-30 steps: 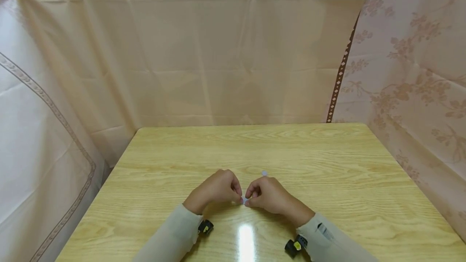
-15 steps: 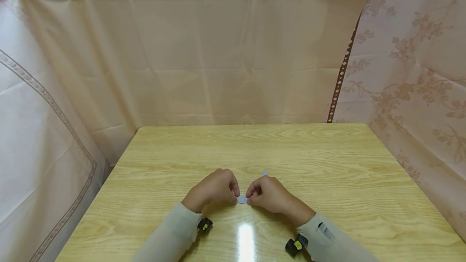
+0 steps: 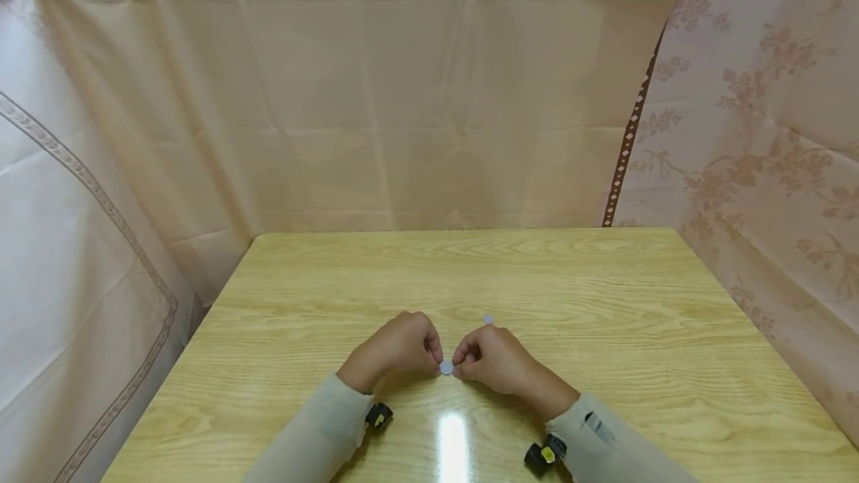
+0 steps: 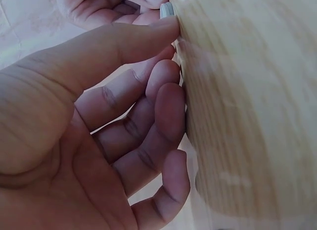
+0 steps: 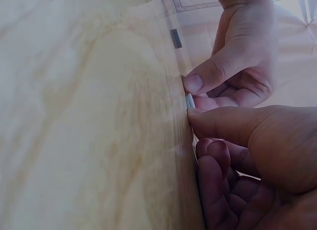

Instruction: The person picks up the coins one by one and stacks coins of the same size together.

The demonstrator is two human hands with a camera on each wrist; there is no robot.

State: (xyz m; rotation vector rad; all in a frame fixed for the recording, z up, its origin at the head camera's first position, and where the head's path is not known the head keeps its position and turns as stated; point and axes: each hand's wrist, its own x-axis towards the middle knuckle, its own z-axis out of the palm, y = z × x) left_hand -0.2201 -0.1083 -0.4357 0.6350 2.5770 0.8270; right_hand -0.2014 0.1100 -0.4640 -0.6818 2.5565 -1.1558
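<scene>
Both left hand point(image 3: 405, 343) and right hand point(image 3: 498, 361) pinch a pale disc point(image 3: 446, 368), grips nearly closed; thumbs point(image 4: 119, 47) partly hide it.

Wood-grain table point(image 3: 376, 274), pale yellow, glossy, far corners rounded. Beige cloth backdrop point(image 3: 403, 95) hung behind the far edge, fold creases visible. Left side: whitish drape point(image 3: 60, 282) with patterned border band point(image 3: 114, 219). Right side: pinkish floral drape point(image 3: 758, 118), brown diamond trim point(image 3: 625, 146) along its far edge. Bright light reflection point(image 3: 453, 446) sat near centre.
</scene>
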